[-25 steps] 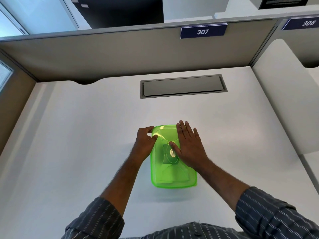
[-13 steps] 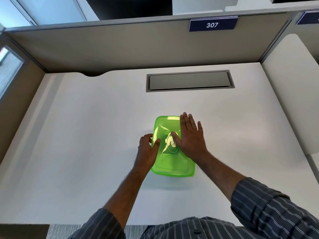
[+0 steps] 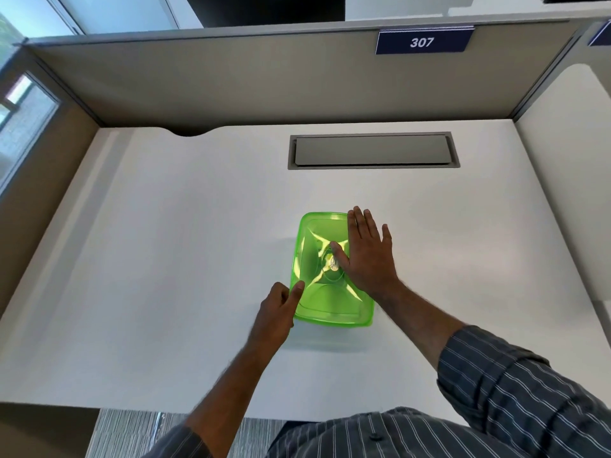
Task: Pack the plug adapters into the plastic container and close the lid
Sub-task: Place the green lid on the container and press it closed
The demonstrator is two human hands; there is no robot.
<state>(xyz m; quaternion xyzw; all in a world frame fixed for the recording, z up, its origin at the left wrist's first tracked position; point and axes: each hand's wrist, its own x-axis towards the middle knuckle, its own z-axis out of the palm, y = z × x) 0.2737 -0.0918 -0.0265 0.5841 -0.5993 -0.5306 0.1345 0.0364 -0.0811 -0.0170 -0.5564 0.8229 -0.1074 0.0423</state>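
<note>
A translucent green plastic container (image 3: 317,239) sits on the white desk with its lid on top. My right hand (image 3: 367,256) lies flat on the lid's right half, fingers spread and pointing away from me, thumb near the lid's round centre. My left hand (image 3: 276,312) is at the container's near-left edge, thumb pressed on the lid's rim and fingers curled down the side. Something pale shows through the lid at its middle; the plug adapters cannot be made out.
A grey cable-tray flap (image 3: 372,150) is set into the white desk (image 3: 165,259) behind the container. Beige partition walls (image 3: 264,81) close the desk at the back and both sides, with a sign reading 307 (image 3: 423,42). The desk's near edge runs just in front of my body.
My left hand has slid along the container's left edge from the far corner toward the near corner. My right hand has stayed flat on the lid. The camera has moved back a little.
</note>
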